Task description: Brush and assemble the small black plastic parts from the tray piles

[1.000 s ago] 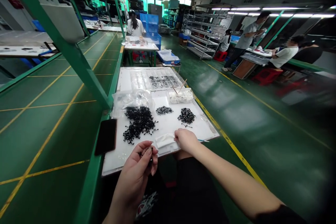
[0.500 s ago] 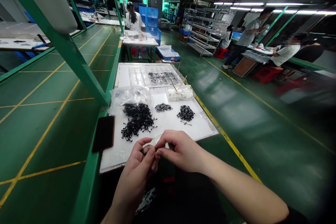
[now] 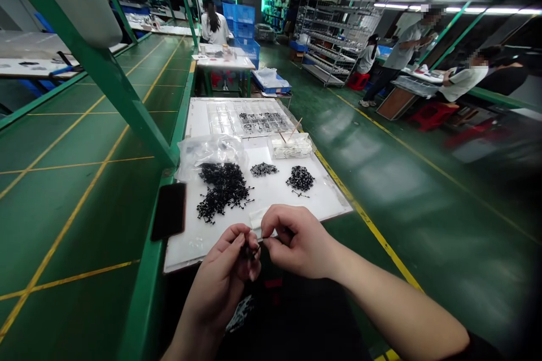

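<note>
1. Far left of the near desk, a dark phone lies flat at the edge.
2. Next along, a clear plastic bag slumps on the desk, and just nearer sits the big heap of black parts, stray bits spilling toward us.
3. Here's the left hand, near side, its grip closed around a few small black pieces, half hidden by the fingers.
4. Over at the far end, a clear compartment tray, with dark bits in its right-hand sections.
5. Just beyond the fingers, a folded white pad; farther off, a small dark pile.
6. Right of that, a white box on the desk, two thin sticks poking up.
7. And the right hand! Thumb and forefinger pinched on a thin dark piece, right beside the left fingertips.
8. Finally, beyond that hand, a rounded black pile, one loose part lying just nearer.
</note>
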Available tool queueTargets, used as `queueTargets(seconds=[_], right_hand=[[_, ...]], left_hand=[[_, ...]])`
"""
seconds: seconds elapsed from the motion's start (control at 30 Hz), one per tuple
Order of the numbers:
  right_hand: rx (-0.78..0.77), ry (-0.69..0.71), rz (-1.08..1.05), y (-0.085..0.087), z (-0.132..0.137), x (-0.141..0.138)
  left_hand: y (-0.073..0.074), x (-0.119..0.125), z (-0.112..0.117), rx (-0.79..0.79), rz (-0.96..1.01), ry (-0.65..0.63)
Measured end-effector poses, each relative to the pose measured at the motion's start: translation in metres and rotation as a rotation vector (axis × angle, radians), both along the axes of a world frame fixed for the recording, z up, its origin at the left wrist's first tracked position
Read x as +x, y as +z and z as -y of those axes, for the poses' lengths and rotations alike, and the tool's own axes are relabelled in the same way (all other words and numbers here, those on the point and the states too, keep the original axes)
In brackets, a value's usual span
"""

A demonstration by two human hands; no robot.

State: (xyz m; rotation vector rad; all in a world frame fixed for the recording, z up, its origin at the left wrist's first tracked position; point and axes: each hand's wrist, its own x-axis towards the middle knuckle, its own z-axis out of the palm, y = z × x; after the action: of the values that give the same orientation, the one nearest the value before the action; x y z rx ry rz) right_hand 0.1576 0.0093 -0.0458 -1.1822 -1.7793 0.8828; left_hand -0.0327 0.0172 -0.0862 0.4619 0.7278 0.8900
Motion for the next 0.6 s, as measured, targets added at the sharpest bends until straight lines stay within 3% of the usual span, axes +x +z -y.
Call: queueTargets(seconds=[0.2,0.4,0.47,0.6], right_hand=[[0.067,0.028,-0.073,0.001,0.005,0.002],[-0.072,0.004,-0.085,0.004,0.008,0.006],[-0.077,0.000,-0.070,0.006,0.009,0.007],[-0.046,0.022,-0.053,0.010,0.010,0.006]], left_hand=[[0.001,0.001,0.000,0.061,-0.005,-0.018],[0.001,-0.006,0.001,0.161,-0.138,-0.058],[0.004,-0.012,-0.001,0.325,-0.289,-0.078],[0.015,-0.019,-0.004,0.872,-0.648,-0.102]])
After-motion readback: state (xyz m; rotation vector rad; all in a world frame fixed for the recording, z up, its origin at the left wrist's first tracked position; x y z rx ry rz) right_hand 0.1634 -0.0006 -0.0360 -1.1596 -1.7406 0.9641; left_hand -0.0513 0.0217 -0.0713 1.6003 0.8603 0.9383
